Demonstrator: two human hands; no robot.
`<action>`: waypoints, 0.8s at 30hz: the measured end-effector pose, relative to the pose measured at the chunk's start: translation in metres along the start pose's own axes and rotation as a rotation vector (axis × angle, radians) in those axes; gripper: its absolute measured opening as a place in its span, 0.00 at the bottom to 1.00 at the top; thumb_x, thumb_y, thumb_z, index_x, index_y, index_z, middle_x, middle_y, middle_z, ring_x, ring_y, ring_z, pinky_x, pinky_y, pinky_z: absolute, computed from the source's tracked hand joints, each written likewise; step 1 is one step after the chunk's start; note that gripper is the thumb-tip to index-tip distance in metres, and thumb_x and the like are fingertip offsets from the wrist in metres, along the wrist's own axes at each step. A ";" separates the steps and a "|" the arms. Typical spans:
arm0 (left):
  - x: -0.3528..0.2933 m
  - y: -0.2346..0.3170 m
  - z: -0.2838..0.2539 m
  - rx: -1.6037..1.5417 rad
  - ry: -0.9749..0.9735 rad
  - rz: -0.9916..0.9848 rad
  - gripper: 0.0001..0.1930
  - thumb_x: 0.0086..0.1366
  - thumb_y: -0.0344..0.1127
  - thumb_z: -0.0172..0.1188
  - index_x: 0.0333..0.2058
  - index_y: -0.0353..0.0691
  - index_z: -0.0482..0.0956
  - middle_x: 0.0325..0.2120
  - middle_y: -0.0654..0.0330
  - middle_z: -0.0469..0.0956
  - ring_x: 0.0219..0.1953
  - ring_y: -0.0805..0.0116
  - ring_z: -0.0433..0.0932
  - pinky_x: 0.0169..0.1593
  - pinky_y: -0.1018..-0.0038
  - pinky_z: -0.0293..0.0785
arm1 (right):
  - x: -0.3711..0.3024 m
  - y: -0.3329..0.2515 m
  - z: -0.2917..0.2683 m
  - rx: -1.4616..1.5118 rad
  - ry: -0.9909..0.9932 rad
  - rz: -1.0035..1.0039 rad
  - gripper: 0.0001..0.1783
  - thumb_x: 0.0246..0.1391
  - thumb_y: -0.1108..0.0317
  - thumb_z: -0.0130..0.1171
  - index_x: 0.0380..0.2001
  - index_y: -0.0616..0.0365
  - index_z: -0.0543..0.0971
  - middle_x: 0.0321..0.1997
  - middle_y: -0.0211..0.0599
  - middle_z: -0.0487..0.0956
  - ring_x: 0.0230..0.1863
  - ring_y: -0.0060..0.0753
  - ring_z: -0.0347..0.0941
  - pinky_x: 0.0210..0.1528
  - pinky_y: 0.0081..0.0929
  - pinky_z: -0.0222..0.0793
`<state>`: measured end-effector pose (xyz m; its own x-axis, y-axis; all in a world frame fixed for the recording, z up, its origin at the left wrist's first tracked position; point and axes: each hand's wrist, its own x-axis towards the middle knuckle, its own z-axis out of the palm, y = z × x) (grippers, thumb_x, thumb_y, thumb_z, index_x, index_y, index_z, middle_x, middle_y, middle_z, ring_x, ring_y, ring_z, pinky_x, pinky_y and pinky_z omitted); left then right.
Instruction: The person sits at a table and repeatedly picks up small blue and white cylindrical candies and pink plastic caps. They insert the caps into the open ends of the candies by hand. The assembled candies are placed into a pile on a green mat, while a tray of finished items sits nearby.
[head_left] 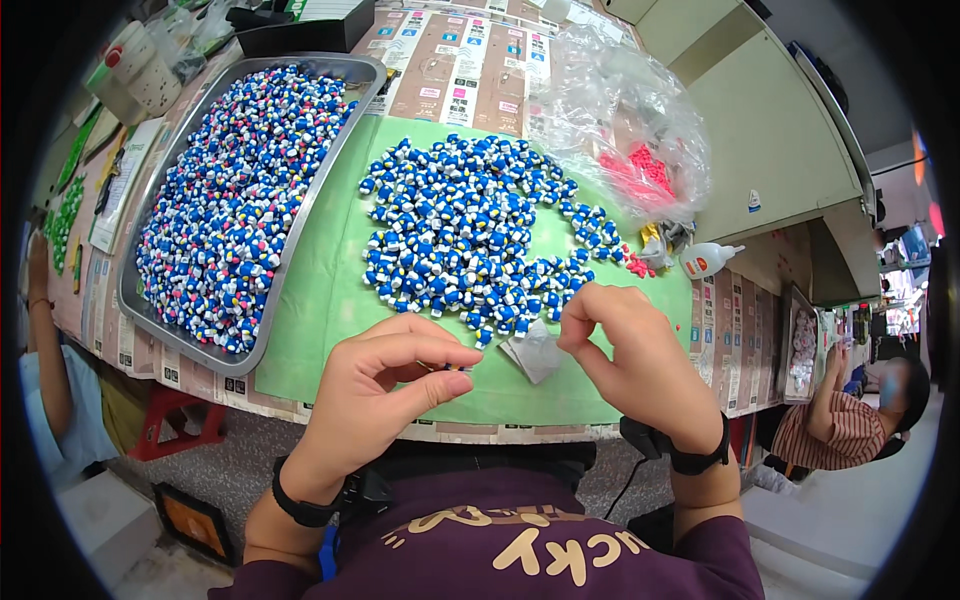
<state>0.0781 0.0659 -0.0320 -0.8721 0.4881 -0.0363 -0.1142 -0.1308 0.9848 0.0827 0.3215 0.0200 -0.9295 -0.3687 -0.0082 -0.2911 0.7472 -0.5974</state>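
My left hand (400, 375) pinches a small blue-and-white plastic piece (458, 367) between thumb and fingertips, over the near edge of the green mat (310, 300). Most of that piece is hidden by the fingers. To the right, my right hand (640, 350) is closed, thumb and index finger drawn together; whatever they hold, if anything, is hidden. Beyond both hands spreads a loose pile of blue-and-white pieces (450, 225) with small yellow parts. Between the hands lies a white scrap of paper or film (536, 352). Small pink-red pieces (638, 264) sit at the pile's right side.
A metal tray (262, 345) heaped with similar pieces stands at left. A clear plastic bag (600, 110) with pink-red pieces lies at back right, near a white squeeze bottle (706, 260). A black box (310, 30) stands behind. Another person (850, 420) sits at far right, another at far left.
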 end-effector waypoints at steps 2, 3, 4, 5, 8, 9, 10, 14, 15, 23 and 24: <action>0.002 -0.001 0.003 -0.123 0.023 -0.018 0.11 0.62 0.20 0.62 0.44 0.32 0.82 0.41 0.58 0.79 0.41 0.72 0.79 0.43 0.79 0.78 | -0.002 -0.001 -0.001 0.131 0.056 0.013 0.11 0.45 0.84 0.57 0.29 0.57 0.69 0.27 0.34 0.75 0.34 0.39 0.74 0.42 0.33 0.65; 0.003 -0.002 0.005 -0.185 0.035 -0.027 0.12 0.62 0.20 0.61 0.45 0.31 0.82 0.42 0.57 0.79 0.42 0.71 0.80 0.45 0.78 0.79 | -0.003 -0.004 -0.002 0.190 0.087 0.010 0.11 0.46 0.84 0.57 0.29 0.57 0.69 0.28 0.34 0.76 0.34 0.37 0.74 0.42 0.32 0.65; 0.004 0.000 0.007 -0.247 0.036 -0.066 0.12 0.61 0.19 0.62 0.45 0.30 0.81 0.42 0.55 0.79 0.42 0.68 0.81 0.45 0.77 0.80 | -0.004 -0.008 -0.004 0.249 0.117 0.006 0.12 0.47 0.85 0.58 0.29 0.57 0.69 0.29 0.34 0.76 0.34 0.35 0.74 0.43 0.31 0.66; 0.005 0.004 0.008 -0.308 0.036 -0.105 0.13 0.60 0.19 0.63 0.45 0.28 0.80 0.42 0.53 0.79 0.41 0.66 0.82 0.45 0.75 0.81 | -0.006 -0.012 -0.005 0.308 0.148 0.004 0.12 0.47 0.85 0.59 0.29 0.58 0.69 0.31 0.34 0.76 0.34 0.32 0.74 0.43 0.30 0.67; 0.008 0.006 0.018 -0.458 0.043 -0.153 0.14 0.59 0.18 0.63 0.45 0.28 0.77 0.42 0.51 0.79 0.40 0.64 0.83 0.44 0.75 0.82 | -0.008 -0.025 0.003 0.584 0.225 -0.047 0.12 0.51 0.85 0.59 0.28 0.58 0.68 0.34 0.35 0.76 0.36 0.27 0.72 0.41 0.26 0.68; 0.009 0.005 0.022 -0.501 0.047 -0.157 0.14 0.59 0.18 0.63 0.46 0.28 0.77 0.42 0.51 0.79 0.39 0.65 0.83 0.44 0.75 0.83 | -0.009 -0.032 0.007 0.638 0.246 -0.047 0.12 0.52 0.85 0.59 0.28 0.58 0.68 0.34 0.36 0.76 0.36 0.26 0.72 0.40 0.25 0.68; 0.009 0.005 0.026 -0.522 0.055 -0.127 0.14 0.60 0.19 0.63 0.45 0.29 0.76 0.41 0.51 0.79 0.39 0.65 0.83 0.43 0.75 0.83 | -0.009 -0.038 0.011 0.691 0.267 -0.046 0.13 0.52 0.85 0.59 0.28 0.58 0.68 0.35 0.36 0.76 0.36 0.26 0.72 0.39 0.24 0.68; 0.009 0.003 0.032 -0.556 0.033 -0.016 0.11 0.62 0.19 0.62 0.43 0.30 0.76 0.42 0.54 0.79 0.44 0.66 0.82 0.45 0.75 0.82 | -0.008 -0.042 0.021 0.660 0.346 -0.100 0.13 0.52 0.85 0.61 0.27 0.56 0.68 0.34 0.36 0.76 0.34 0.26 0.72 0.38 0.23 0.67; 0.009 0.003 0.032 -0.555 0.015 0.010 0.10 0.62 0.19 0.62 0.43 0.30 0.76 0.42 0.54 0.79 0.46 0.65 0.81 0.47 0.74 0.81 | -0.009 -0.043 0.023 0.642 0.369 -0.105 0.14 0.52 0.85 0.61 0.27 0.56 0.68 0.34 0.36 0.77 0.33 0.27 0.72 0.38 0.24 0.67; 0.005 -0.001 0.044 -0.054 0.174 0.328 0.10 0.55 0.17 0.67 0.36 0.32 0.80 0.37 0.54 0.80 0.40 0.70 0.81 0.41 0.77 0.79 | -0.015 -0.039 0.028 0.427 0.342 -0.153 0.20 0.51 0.84 0.63 0.30 0.52 0.62 0.38 0.39 0.74 0.39 0.26 0.69 0.44 0.25 0.65; 0.006 -0.001 0.044 0.033 0.191 0.392 0.10 0.54 0.17 0.68 0.34 0.32 0.81 0.35 0.54 0.80 0.38 0.70 0.81 0.39 0.77 0.79 | -0.015 -0.039 0.030 0.461 0.339 -0.144 0.21 0.50 0.84 0.64 0.30 0.52 0.62 0.38 0.38 0.74 0.40 0.26 0.69 0.45 0.25 0.65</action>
<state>0.0939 0.1066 -0.0260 -0.9192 0.2384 0.3135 0.2554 -0.2453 0.9352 0.1147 0.2816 0.0196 -0.9305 -0.1946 0.3104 -0.3620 0.3575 -0.8609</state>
